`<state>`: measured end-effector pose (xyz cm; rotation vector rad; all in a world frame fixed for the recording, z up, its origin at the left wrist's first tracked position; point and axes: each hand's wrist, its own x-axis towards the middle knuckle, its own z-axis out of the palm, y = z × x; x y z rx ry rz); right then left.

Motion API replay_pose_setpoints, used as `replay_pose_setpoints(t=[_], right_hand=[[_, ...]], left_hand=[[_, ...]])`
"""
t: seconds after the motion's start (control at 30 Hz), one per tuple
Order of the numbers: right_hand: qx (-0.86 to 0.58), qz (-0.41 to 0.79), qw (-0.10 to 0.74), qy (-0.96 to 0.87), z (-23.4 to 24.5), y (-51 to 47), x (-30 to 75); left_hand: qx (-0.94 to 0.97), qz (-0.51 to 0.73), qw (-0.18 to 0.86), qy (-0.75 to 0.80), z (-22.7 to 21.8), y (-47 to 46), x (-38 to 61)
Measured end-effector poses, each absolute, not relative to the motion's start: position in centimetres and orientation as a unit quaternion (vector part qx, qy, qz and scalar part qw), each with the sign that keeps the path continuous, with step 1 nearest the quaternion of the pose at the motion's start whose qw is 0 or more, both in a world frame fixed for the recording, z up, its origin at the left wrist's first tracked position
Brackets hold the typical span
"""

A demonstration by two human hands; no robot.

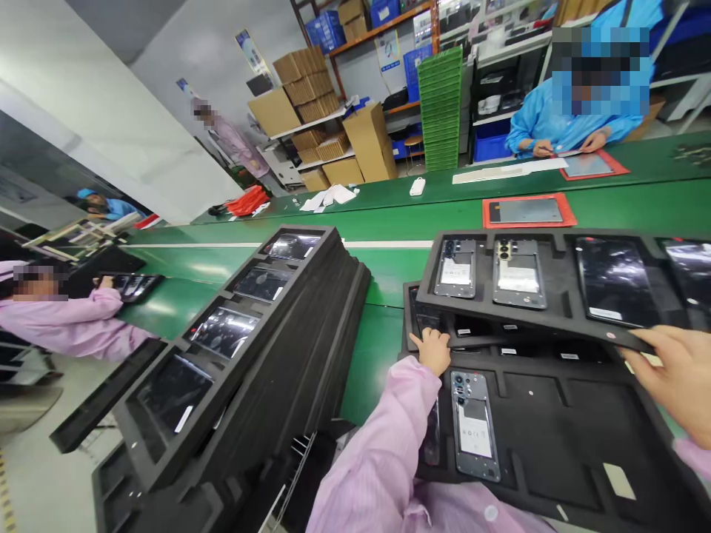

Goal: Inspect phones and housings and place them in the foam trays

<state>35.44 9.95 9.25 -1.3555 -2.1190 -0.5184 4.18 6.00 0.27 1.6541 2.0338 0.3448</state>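
My right hand [678, 374] grips the front right edge of a black foam tray [533, 320], fingers over the rim. This upper tray is tilted and carries phone bodies with exposed backs [518, 272] and dark screens [614, 280]. My left hand [434, 351] has its fingers spread at the left front of that tray, by a dark phone screen [425, 317] in the tray beneath; contact is hard to tell. Nearest me lies another black foam tray [555, 437] with an opened phone [474, 426] in one slot and a small pale card [618, 481].
On the left rises a tall stack of black foam trays [300, 355] topped with screens. A green workbench [383, 259] runs across, with a red-framed panel [527, 211]. A co-worker in blue [578, 111] sits opposite; one in pink [72, 318] works at the left.
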Motion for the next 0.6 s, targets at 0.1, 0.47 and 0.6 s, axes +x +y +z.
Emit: replay_pose_setpoints(t=[0.1, 0.47, 0.6], right_hand=[[-0.498, -0.181, 0.265, -0.806, 8.7, 11.4, 32.6], [-0.505, 0.066, 0.096, -0.855, 0.5, 12.9, 28.1], [-0.537, 0.114, 0.072, -0.832, 0.8, 8.9, 27.5]], left_hand=[[0.617, 0.088, 0.26, 0.737, 0.2, 6.4, 3.6], [0.627, 0.052, 0.236, 0.74, 1.7, -0.7, 1.3], [0.565, 0.019, 0.222, 0.794, 2.1, -5.3, 1.0]])
